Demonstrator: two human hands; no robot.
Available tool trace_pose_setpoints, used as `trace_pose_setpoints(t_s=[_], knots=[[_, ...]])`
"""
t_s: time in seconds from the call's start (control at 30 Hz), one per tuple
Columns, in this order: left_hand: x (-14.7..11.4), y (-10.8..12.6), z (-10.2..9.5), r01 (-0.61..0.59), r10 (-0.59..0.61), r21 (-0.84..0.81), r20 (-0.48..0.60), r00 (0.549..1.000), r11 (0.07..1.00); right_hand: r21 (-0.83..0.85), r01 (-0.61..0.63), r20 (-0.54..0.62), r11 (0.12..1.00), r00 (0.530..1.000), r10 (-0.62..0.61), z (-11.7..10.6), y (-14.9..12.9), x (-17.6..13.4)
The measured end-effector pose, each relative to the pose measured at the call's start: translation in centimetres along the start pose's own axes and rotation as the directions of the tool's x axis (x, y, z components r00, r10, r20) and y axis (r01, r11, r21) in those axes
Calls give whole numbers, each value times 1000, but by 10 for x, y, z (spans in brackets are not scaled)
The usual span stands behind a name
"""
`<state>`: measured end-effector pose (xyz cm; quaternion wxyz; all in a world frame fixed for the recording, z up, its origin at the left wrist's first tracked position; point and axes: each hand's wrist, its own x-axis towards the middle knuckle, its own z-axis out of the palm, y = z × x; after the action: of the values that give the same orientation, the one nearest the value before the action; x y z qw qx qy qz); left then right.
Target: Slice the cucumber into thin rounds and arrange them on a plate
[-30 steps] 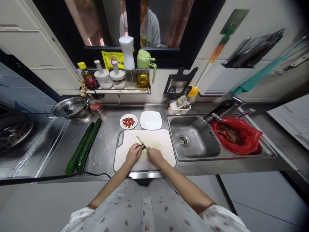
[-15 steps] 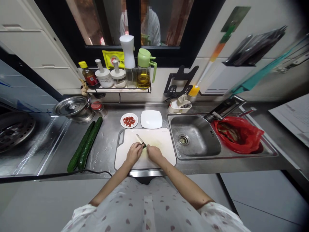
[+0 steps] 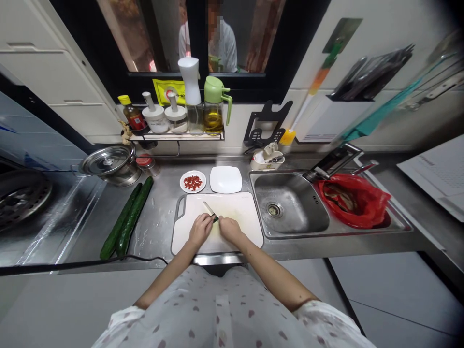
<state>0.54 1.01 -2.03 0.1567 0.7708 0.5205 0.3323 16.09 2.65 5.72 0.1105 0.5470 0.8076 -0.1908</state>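
Observation:
A small knife (image 3: 209,209) with a pale blade and dark handle is over the white cutting board (image 3: 250,217), its blade slanting toward the far left. Its handle end runs into my right hand (image 3: 230,229), which is closed around it. My left hand (image 3: 201,228) is closed too, its fingertips pinched together right by the base of the blade. Whatever those fingers hold is too small or hidden to make out. Beyond the board stand a white plate of chopped red pieces (image 3: 193,182) and a bare white square plate (image 3: 225,180).
Two cucumbers (image 3: 126,217) lie on the counter at the left, near a lidded steel pot (image 3: 108,164) and a red-lidded jar (image 3: 147,165). To the right are the sink (image 3: 293,203) and a red plastic bag (image 3: 357,200). A seasoning rack (image 3: 177,137) hangs above.
The view has shifted slightly. Both hands stay over the board with the knife at nearly the same slant; little else differs.

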Motion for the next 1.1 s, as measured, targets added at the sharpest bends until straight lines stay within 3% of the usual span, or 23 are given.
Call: trace_pose_setpoints(t_s=[0.23,0.67,1.1], knots=[[0,2,-1,-25,25,33,4,1000,999,-15,-19,20,1000,1000,19,3,2,-5],[-1,0,2,-13,13,18,-18,1000,1000,-46,-72,75,996,994,75,12,11,-41],[-1,3,-1,14,-15,19,9,1000,1000,-10,-42,35,999,999,42,2,0,-4]])
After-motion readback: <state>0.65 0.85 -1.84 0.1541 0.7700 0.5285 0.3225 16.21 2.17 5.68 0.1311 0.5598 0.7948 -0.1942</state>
